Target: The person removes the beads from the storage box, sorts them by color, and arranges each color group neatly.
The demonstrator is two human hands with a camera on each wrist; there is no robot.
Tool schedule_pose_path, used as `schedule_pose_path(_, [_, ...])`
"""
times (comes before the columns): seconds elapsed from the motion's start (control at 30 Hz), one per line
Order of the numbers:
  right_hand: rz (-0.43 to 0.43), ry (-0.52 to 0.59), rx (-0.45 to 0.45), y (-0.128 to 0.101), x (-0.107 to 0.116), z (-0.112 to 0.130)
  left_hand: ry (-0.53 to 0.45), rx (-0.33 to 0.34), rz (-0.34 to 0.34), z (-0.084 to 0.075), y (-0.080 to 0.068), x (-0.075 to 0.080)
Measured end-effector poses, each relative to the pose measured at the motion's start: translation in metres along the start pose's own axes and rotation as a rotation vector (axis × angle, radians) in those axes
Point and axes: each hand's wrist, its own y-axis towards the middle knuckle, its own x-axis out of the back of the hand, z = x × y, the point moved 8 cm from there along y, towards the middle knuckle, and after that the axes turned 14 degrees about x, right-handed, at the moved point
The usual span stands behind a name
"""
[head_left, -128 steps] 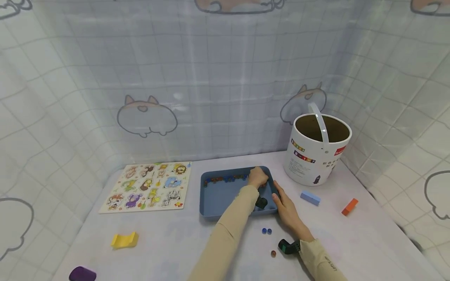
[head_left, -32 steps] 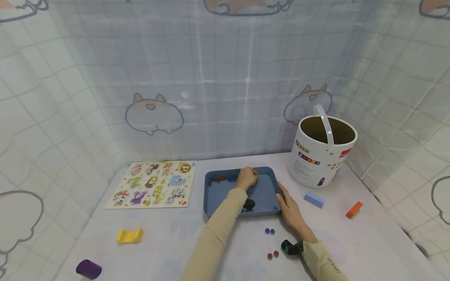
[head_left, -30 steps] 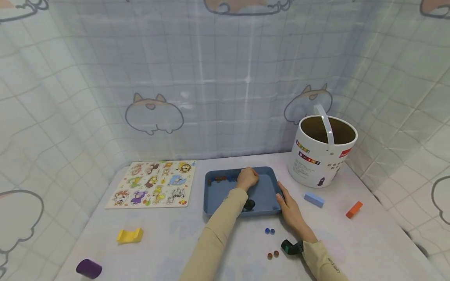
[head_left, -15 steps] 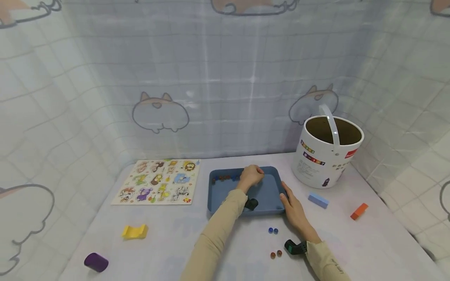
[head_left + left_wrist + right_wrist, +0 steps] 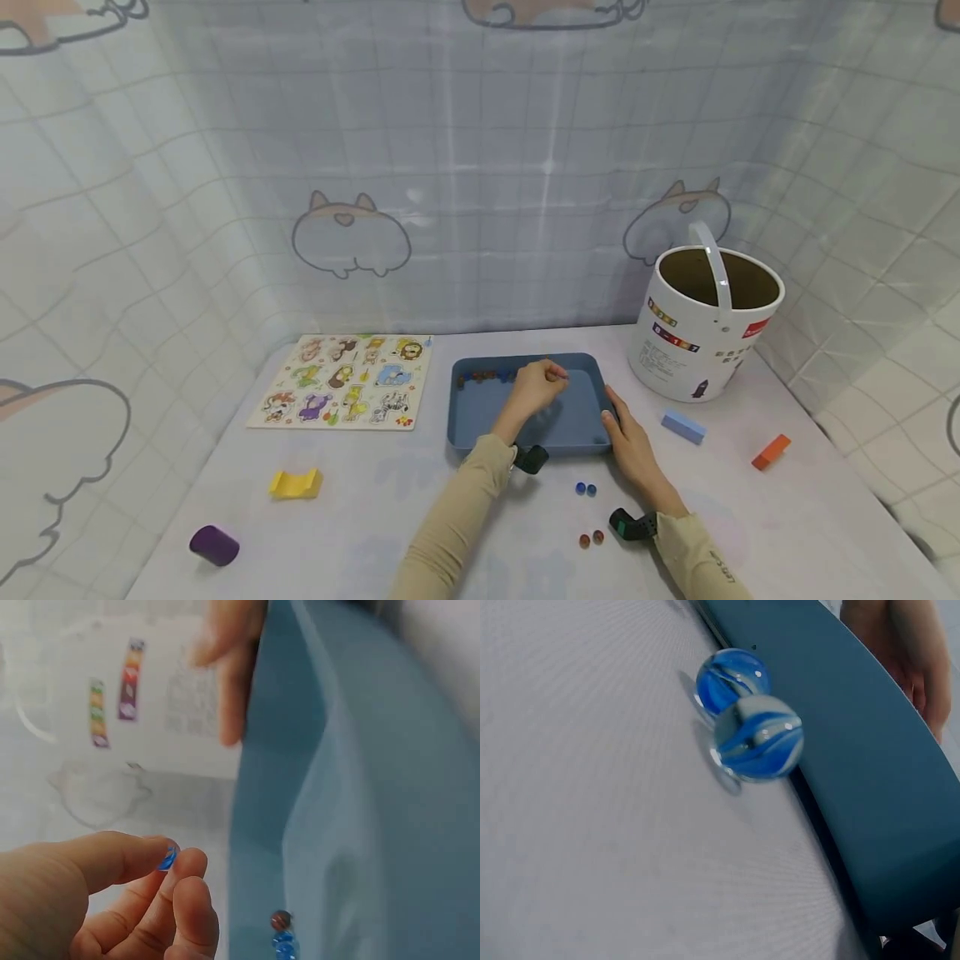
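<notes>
— What is sitting on the white table [image 5: 360,533], starting with the bulkiest piece?

— A white bucket [image 5: 705,333] with an upright handle is standing at the back right. An animal peg puzzle board [image 5: 347,392] is lying at the back left, and a blue tray [image 5: 495,412] is sitting between them.

— And what are the hands doing at the tray?

— The left hand [image 5: 534,387] is hovering over the far part of the tray, with thumb and forefinger pinching a blue marble [image 5: 166,857]; the other fingers are curling under. The right hand [image 5: 628,440] is resting against the tray's right rim, with its fingers lying fairly straight along the edge and gripping nothing that I can make out.

— Are other marbles showing?

— A row of marbles [image 5: 483,377] is lining the tray's far wall, brownish and blue ones. Two blue marbles [image 5: 585,489] are lying touching each other on the table just in front of the tray, and two brown marbles [image 5: 591,539] are lying nearer the person.

— Anything smaller lying about?

— A light blue block [image 5: 682,427] and an orange block [image 5: 771,451] are lying to the right, a yellow arch block [image 5: 296,483] and a purple cylinder [image 5: 213,545] to the left.
</notes>
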Motion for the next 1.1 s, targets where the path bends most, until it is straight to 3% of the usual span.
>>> schedule_pose_path(0.23, [-0.012,-0.007,0.018,-0.001,0.000,0.001,0.042,-0.108,0.049,-0.005,-0.059,0.002])
schedule_pose_path(0.33, [-0.011,-0.015,0.014,-0.002,0.001,0.001,0.086,-0.159,0.087,-0.003,-0.080,-0.006])
schedule_pose_path(0.47, [-0.013,-0.020,0.005,-0.003,0.005,-0.001,0.133,-0.172,0.186,0.008,-0.099,-0.025])
schedule_pose_path(0.8, [0.012,-0.009,-0.002,-0.004,0.005,0.001,0.234,-0.108,0.187,0.035,-0.105,-0.055])
schedule_pose_path(1.1, [0.018,-0.002,-0.003,-0.001,0.002,0.004,0.253,-0.114,0.162,0.037,-0.107,-0.052])
